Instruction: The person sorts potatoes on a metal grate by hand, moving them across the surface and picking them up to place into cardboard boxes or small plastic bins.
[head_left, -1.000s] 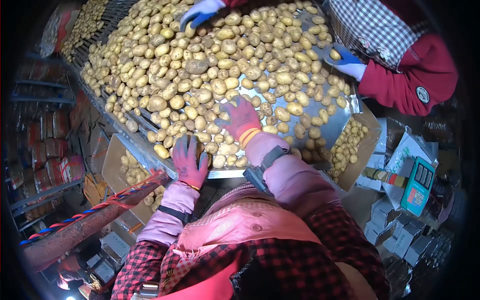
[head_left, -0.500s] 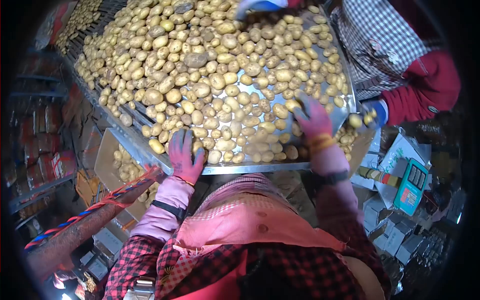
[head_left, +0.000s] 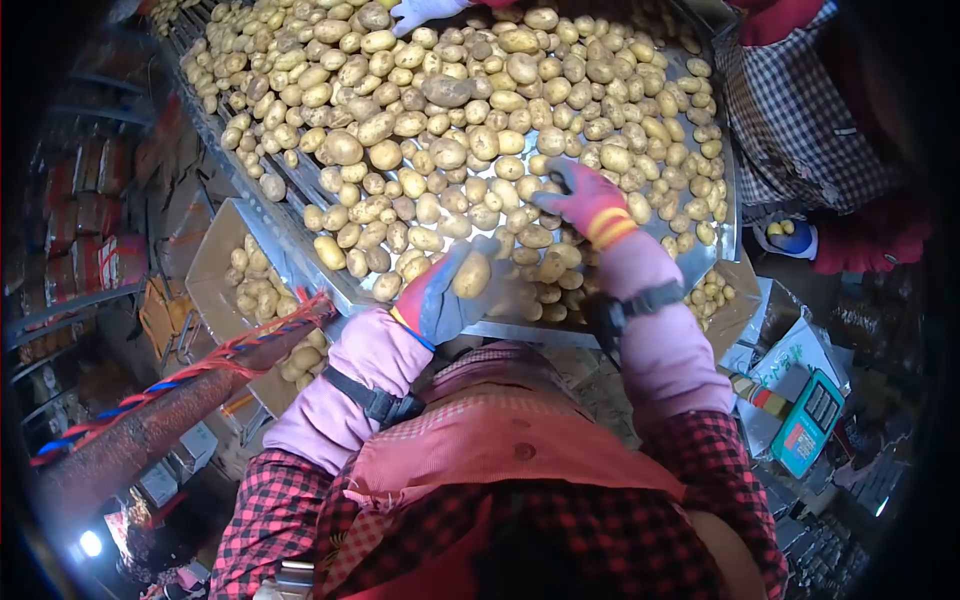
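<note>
Potatoes (head_left: 445, 152) of mixed sizes cover a metal sorting table (head_left: 250, 205) in front of me. My left hand (head_left: 440, 300), in a pink and grey glove, is turned palm inward at the table's near edge and holds a potato (head_left: 471, 275); its fingertips are blurred. Over the pile, my right hand (head_left: 592, 202), in a matching glove with a yellow cuff, has its thumb and forefinger apart among the potatoes. No potato can be seen in its grasp.
Cardboard boxes of potatoes stand below the left (head_left: 222, 262) and right (head_left: 738, 290) corners. A rusty pole (head_left: 190, 420) wrapped in cords juts in at left. Co-workers' gloved hands (head_left: 425, 12) show at the far side and right. A teal scale display (head_left: 806, 424) sits lower right.
My left hand has come off the table edge, moved right and turned over with a potato in it. The right hand has shifted left and away from me. The co-workers' hands have moved too.
</note>
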